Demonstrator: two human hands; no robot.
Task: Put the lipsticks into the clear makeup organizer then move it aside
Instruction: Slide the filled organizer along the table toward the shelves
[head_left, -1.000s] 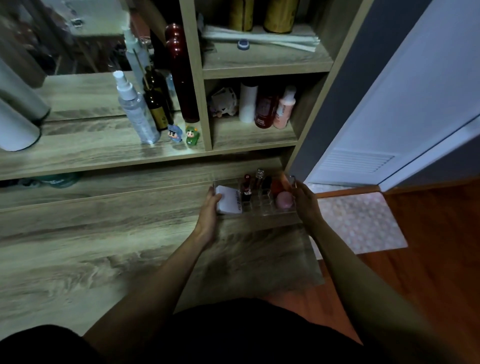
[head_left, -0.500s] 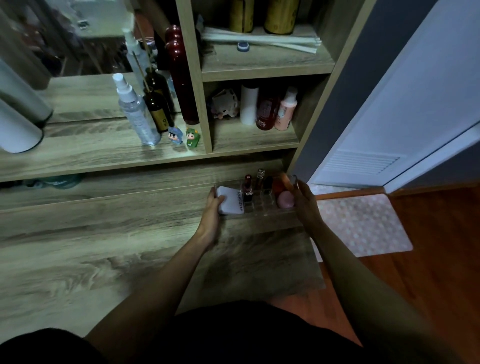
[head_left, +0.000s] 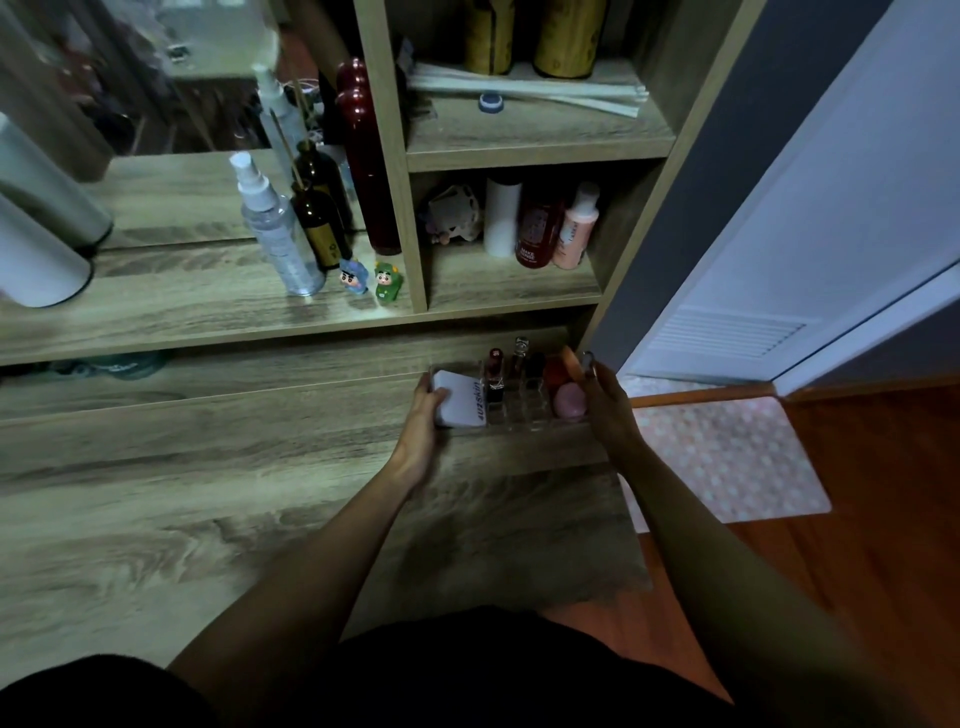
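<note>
The clear makeup organizer (head_left: 524, 408) stands at the back right of the wooden desktop, under the shelf. Upright lipsticks (head_left: 494, 376) fill its middle slots. A white compact (head_left: 462, 399) lies in its left part and a pink round item (head_left: 570, 401) in its right part. My left hand (head_left: 422, 423) grips the organizer's left end. My right hand (head_left: 608, 410) grips its right end, fingers curled over the rim.
On the shelf above stand a spray bottle (head_left: 278, 236), a dark diffuser bottle (head_left: 319, 228), a tall red bottle (head_left: 366, 166) and two small figurines (head_left: 371, 280). More bottles (head_left: 540, 228) fill the right cubby. A white door (head_left: 810, 218) and a pink mat (head_left: 727, 457) are at right.
Both hands have stayed on the organizer's ends. The organizer looks slightly farther back toward the shelf; the shift is small.
</note>
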